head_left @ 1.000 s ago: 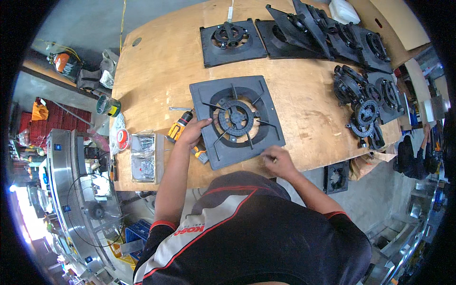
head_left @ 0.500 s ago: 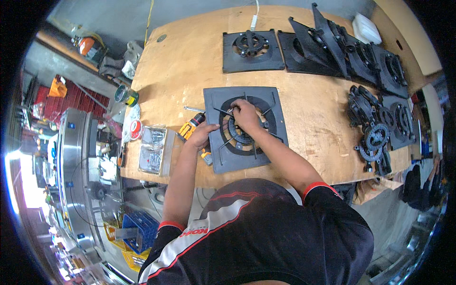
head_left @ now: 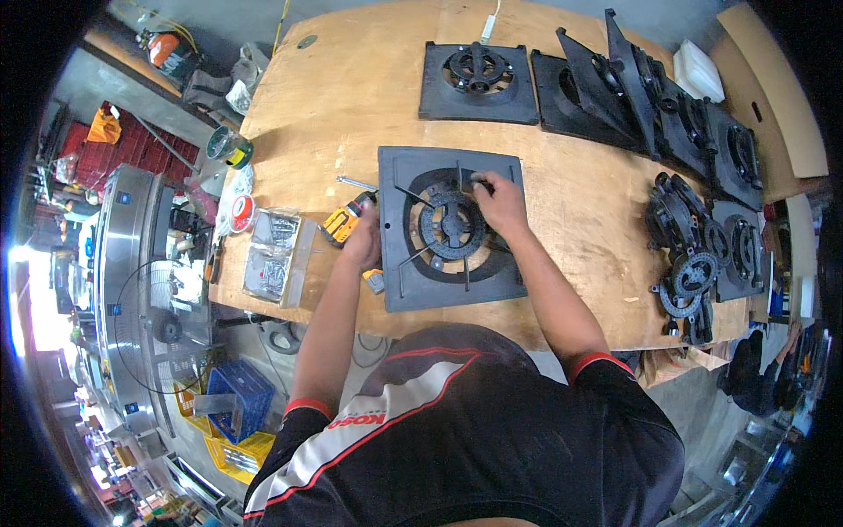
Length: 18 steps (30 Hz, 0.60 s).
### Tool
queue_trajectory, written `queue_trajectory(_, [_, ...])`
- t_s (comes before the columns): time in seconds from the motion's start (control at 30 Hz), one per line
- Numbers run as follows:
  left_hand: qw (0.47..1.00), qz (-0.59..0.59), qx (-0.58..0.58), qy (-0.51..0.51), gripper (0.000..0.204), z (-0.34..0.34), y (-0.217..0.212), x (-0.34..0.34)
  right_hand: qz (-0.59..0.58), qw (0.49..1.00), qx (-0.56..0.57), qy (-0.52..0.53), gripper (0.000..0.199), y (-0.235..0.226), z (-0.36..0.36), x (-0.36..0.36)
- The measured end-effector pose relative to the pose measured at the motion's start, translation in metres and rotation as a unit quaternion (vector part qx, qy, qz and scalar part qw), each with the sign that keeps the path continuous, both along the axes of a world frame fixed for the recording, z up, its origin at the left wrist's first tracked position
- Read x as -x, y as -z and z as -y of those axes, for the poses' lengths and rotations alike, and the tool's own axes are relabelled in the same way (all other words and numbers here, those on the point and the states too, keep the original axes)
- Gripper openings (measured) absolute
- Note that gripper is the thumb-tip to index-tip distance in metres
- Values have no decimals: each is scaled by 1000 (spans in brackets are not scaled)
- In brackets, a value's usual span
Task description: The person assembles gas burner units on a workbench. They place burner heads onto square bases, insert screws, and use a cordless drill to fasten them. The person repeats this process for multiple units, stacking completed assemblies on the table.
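In front of me on the wooden table lies a square black gas-stove plate (head_left: 399, 285) with thin prongs around a round opening. A round black burner ring (head_left: 452, 226) sits in that opening. My right hand (head_left: 500, 204) is over the plate's upper right part, its thumb and fingers pinched at the opening's rim; whatever they hold is dark and too small to name. My left hand (head_left: 363, 241) is closed at the handle of a yellow and black cordless drill (head_left: 342, 221), beside the plate's left edge. Its fingers are partly hidden.
Left of the drill are a bag of screws (head_left: 270, 263), a red-and-white roll (head_left: 241, 211) and a green tin (head_left: 230, 147). Another stove plate (head_left: 439, 101) lies at the back, with several more leaning at back right (head_left: 632, 97). Burner parts (head_left: 689, 277) are heaped at right.
My right hand has moved right from over the burner ring to the opening's upper right rim, uncovering the ring. My left thumb has come off the plate's left edge.
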<state>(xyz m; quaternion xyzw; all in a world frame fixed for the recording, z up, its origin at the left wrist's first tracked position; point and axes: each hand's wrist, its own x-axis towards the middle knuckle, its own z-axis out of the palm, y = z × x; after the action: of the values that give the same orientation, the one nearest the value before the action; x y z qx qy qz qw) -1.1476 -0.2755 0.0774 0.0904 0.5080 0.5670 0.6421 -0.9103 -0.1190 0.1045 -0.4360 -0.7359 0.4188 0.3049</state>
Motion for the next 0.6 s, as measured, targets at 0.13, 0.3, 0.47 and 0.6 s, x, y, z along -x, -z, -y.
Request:
queue_trajectory(0.13, [951, -306, -10, 49, 38, -6, 42, 17, -35, 999, 5, 30, 22, 14, 15, -35])
queue_trajectory(0.3, [985, -164, -42, 16, 32, -11, 47, -17, -56, 993, 44, 96, 20, 26, 34, -72])
queue_trajectory(0.47, [945, -314, -76, 57, 30, -12, 41, -14, -27, 993, 73, 90, 18, 37, 45, -94])
queue_trajectory(0.6, [755, -637, -73, 133, 28, -8, 35, 4, -46, 995, 54, 65, 19, 24, 53, -86])
